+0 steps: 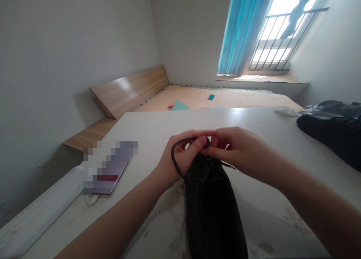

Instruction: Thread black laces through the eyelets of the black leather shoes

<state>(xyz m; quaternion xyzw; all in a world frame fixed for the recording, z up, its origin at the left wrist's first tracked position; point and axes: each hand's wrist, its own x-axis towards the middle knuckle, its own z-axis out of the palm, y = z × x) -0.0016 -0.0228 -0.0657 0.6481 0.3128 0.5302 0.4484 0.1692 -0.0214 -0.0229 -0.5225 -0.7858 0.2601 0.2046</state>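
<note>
A black leather shoe (213,202) lies on the white table (158,127), heel toward me. Both hands meet above its lacing. My left hand (180,155) is closed in a pinch on the black shoelace (176,155), which loops out to the left of the fingers. My right hand (239,148) is also closed, fingertips pinched on the lace where it meets the left thumb. A short lace end (229,165) sticks out to the right below my right hand.
A blurred flat booklet (108,172) lies at the left of the table, beside a long white power strip (36,210). A black bag (335,127) sits at the right edge. Beyond the table are a bare wooden bed platform (225,99) and a window with a blue curtain (242,29).
</note>
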